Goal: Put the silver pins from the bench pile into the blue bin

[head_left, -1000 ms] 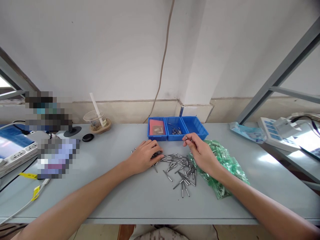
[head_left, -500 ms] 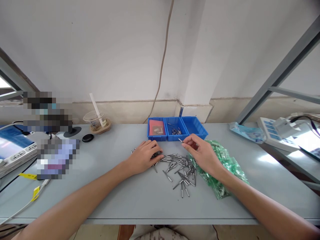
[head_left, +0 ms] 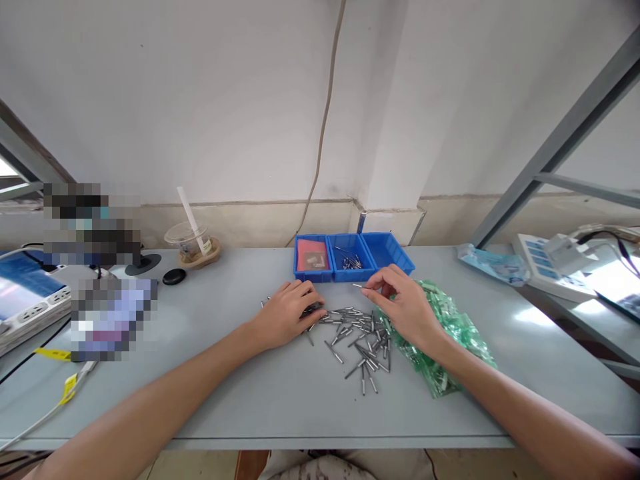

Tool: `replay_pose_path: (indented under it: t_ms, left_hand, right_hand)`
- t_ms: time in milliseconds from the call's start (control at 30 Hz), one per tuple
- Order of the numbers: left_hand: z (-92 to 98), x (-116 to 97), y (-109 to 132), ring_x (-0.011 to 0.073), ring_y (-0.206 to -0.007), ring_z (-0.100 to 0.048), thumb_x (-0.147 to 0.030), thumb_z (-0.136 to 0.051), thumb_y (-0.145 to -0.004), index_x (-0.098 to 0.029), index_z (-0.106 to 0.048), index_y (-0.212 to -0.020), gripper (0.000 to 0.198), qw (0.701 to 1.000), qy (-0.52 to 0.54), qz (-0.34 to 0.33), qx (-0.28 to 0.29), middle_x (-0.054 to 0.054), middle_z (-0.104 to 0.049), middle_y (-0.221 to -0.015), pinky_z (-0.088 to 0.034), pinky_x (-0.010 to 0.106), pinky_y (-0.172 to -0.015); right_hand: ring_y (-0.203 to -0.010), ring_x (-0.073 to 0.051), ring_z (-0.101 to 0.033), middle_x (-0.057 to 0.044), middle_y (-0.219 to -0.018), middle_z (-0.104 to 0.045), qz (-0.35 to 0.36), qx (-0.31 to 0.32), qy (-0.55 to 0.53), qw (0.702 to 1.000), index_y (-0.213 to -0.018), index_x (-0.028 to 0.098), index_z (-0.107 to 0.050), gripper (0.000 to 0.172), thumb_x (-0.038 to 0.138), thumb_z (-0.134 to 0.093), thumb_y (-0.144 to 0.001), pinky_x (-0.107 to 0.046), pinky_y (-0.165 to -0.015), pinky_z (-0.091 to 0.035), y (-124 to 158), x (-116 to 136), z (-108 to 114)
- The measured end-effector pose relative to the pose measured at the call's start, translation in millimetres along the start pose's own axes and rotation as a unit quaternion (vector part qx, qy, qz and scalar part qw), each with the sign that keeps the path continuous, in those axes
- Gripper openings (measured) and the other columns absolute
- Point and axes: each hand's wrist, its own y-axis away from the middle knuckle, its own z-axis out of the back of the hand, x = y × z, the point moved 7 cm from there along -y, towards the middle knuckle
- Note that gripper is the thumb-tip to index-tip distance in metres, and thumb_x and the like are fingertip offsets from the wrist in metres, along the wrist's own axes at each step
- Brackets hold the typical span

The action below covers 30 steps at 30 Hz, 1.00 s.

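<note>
My right hand [head_left: 400,303] is closed in a pinch on a thin metal pin [head_left: 357,285], its tip pointing left, just in front of the blue bins. On the left, my left hand [head_left: 287,312] lies on the table with its fingers curled over several dark metal pins [head_left: 312,309]; the palm side is hidden. Between the hands spreads a loose pile of stepped metal pins [head_left: 369,347], each with a thin dark shank and a shinier thicker part. More pins lie in the middle blue bin [head_left: 337,273].
The left blue bin [head_left: 313,276] holds a reddish card and a small clear packet; the right blue bin [head_left: 385,250] stands beside it. Green plastic bags [head_left: 450,333] lie under my right forearm. A cup [head_left: 187,239], black disc [head_left: 175,276] and power strips [head_left: 550,267] sit further out.
The pin in my right hand has turned from a downward slant to nearly level, and the fingers have shifted slightly. My left hand stays in place.
</note>
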Motion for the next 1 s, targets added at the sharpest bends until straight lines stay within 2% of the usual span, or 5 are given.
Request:
replay_pose_path:
  t_ms: [167,400,567,700,1000]
  left_hand:
    - [-0.5,0,0,0.0222,-0.099,-0.06,-0.038,-0.058,-0.108,-0.022,-0.067,-0.113,0.02,1.0,-0.003,-0.002,0.001,0.005,-0.065,-0.109,-0.047,0.038,-0.09]
    - [-0.5,0,0,0.0219,-0.097,-0.06,-0.038,-0.058,-0.108,-0.022,-0.068,-0.113,0.019,1.0,-0.011,-0.003,-0.004,0.005,-0.065,-0.108,-0.047,0.037,-0.087]
    - [0.0,-1,0,0.0219,-0.097,-0.06,-0.038,-0.057,-0.109,-0.022,-0.068,-0.114,0.02,1.0,-0.009,-0.004,-0.002,0.005,-0.065,-0.108,-0.047,0.038,-0.088]
    - [-0.2,0,0,0.0218,-0.096,-0.06,-0.038,-0.057,-0.108,-0.022,-0.068,-0.112,0.019,1.0,-0.01,-0.001,-0.002,0.005,-0.065,-0.108,-0.047,0.038,-0.088]
    - [-1.1,0,0,0.0215,-0.095,-0.06,-0.038,-0.056,-0.109,-0.022,-0.067,-0.111,0.02,1.0,-0.016,-0.004,-0.001,0.005,-0.065,-0.108,-0.047,0.038,-0.087]
  right_hand:
    - [-0.079,-0.02,-0.059,-0.003,-0.093,-0.066,0.0,0.008,-0.028,1.0,-0.093,0.027,-0.07,0.014,0.037,-0.066,-0.101,-0.035,-0.072,-0.046,0,2,-1]
    - [-0.062,-0.017,-0.054,0.001,-0.076,-0.057,-0.085,0.042,-0.113,0.989,-0.091,0.025,-0.065,0.028,0.051,-0.06,-0.102,-0.033,-0.06,-0.042,-1,-14,-9]
    - [-0.069,-0.016,-0.057,-0.002,-0.088,-0.06,-0.139,0.063,-0.216,0.964,-0.098,0.023,-0.067,0.029,0.052,-0.061,-0.1,-0.033,-0.065,-0.048,-1,-16,-13]
    - [-0.071,-0.015,-0.056,-0.001,-0.088,-0.059,-0.189,0.088,-0.296,0.932,-0.102,0.023,-0.069,0.031,0.054,-0.069,-0.096,-0.033,-0.07,-0.05,1,-21,-20]
    - [-0.057,-0.009,-0.041,0.004,-0.072,-0.05,-0.227,0.07,-0.339,0.91,-0.088,0.021,-0.065,0.039,0.059,-0.073,-0.093,-0.026,-0.053,-0.034,2,-29,-21]
